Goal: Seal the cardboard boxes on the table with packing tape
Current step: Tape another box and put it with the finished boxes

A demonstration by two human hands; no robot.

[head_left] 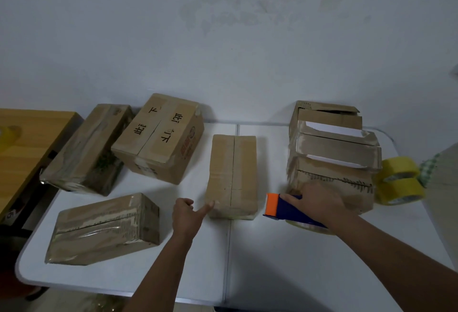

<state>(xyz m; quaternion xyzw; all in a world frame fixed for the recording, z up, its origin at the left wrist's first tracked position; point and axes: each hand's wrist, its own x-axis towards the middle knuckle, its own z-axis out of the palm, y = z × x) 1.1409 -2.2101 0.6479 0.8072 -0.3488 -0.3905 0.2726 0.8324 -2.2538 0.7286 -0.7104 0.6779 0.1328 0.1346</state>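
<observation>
Cardboard box (233,175) lies closed, left hand's (186,215) thumb touching it, right hand (319,204) gripping tape dispenser (285,208).

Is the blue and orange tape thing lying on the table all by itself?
No, the right hand grips the tape dispenser and holds it beside the middle box.

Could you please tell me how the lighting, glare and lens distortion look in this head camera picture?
In the head view, the light is dim, flat and bluish; the white table bows at its edges from the wide lens; soft glare streaks the taped box at near left; the right hand on the tape dispenser is slightly soft; the left hand reads clearly.
</observation>
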